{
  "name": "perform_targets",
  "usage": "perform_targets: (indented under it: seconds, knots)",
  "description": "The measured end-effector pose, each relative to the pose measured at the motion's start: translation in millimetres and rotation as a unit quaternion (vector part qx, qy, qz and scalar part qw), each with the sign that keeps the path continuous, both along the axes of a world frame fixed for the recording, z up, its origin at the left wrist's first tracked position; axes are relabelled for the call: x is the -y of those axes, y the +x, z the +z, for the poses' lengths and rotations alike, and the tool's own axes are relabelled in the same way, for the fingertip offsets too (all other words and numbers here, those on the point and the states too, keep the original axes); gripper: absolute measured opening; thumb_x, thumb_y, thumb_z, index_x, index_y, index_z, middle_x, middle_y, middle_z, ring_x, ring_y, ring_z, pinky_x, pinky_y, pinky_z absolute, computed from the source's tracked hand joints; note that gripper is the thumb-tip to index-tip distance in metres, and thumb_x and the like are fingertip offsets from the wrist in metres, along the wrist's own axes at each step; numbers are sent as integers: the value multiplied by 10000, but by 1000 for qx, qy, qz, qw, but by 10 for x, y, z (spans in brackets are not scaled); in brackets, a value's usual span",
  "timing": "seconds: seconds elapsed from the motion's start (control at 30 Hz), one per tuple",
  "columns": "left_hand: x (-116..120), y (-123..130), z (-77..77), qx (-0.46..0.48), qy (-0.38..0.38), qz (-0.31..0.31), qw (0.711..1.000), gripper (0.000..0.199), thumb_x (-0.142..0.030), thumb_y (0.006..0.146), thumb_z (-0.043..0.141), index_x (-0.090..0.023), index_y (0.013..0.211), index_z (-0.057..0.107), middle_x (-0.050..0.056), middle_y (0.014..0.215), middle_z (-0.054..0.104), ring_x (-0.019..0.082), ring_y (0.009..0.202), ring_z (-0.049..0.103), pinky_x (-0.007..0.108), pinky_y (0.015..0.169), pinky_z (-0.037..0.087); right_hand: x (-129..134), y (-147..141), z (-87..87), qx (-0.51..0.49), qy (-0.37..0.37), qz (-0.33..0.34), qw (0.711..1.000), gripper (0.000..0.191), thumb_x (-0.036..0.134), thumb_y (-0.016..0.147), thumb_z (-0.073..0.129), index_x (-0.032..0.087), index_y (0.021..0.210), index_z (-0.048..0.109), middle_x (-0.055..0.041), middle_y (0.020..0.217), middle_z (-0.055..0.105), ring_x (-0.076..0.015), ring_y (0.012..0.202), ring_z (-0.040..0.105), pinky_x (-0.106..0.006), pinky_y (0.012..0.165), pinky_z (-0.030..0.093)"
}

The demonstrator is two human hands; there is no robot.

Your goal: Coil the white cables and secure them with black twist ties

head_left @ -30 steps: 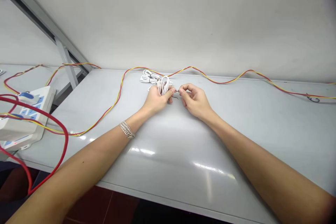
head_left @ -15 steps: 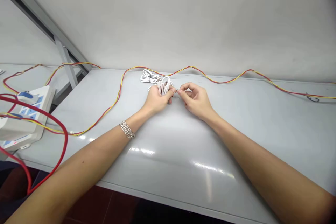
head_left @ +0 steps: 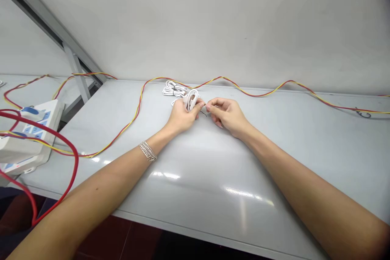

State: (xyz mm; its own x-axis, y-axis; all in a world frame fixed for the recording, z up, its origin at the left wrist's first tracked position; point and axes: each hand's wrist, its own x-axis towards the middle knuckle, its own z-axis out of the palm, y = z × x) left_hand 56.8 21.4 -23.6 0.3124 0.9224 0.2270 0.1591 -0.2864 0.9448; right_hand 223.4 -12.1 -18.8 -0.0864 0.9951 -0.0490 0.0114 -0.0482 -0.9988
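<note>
My left hand (head_left: 183, 116) is closed around a coiled white cable (head_left: 191, 98), its loops standing up between thumb and fingers. A thin dark tie (head_left: 204, 113) sticks out beside the left fingertips. Just to the right, my right hand (head_left: 228, 114) pinches with thumb and forefinger, close to the left thumb tip. What lies in that pinch is too small to make out; it may be an end of the tie. Behind the left hand, a second white cable bundle (head_left: 173, 89), bound with a dark tie, lies on the grey table (head_left: 195, 178).
A twisted red and yellow wire (head_left: 138, 107) snakes along the table's back by the wall. At left, a white power strip (head_left: 45, 130) holds plugs, with a thick red cable (head_left: 74, 162) looping near my left forearm. A dark wire piece (head_left: 363, 114) lies far right.
My right hand has shifted slightly, its lower fingers more spread. The dark tie's free end now points down and right from the left fingertips. The left hand keeps its hold on the cable.
</note>
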Motion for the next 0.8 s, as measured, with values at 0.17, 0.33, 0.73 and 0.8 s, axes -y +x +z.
perform_targets:
  seconds: [0.17,0.33,0.73,0.8]
  knots:
    - [-4,-4,-11,-1,8,-3,1000,163,-312,861,682,-162,802,659,-21,535,556,111,489,507,235,516,413,-3,20,19,-14,-3,16,1000,426,526,697,834,176,782,607,55,512,475,-70,421,374,-210,366,256]
    - [7,-8,9,-10,-4,3,1000,160,-312,846,702,-162,803,664,-23,548,559,114,506,522,235,540,425,-8,19,9,-13,-3,20,1000,445,535,677,840,171,784,606,60,514,467,-69,421,378,-208,362,249]
    - [28,-6,36,-24,-8,3,1000,120,-269,863,651,-156,823,659,-21,552,552,115,517,508,238,548,417,-3,-13,-49,9,27,-20,999,450,559,702,816,184,790,583,72,518,425,-62,418,343,-217,390,226]
    - [31,-5,40,-24,-7,2,1000,127,-274,859,653,-153,823,659,-21,551,552,113,517,508,235,545,415,-6,-20,-63,14,37,-30,999,446,563,706,807,186,789,582,69,533,428,-63,424,343,-219,393,224]
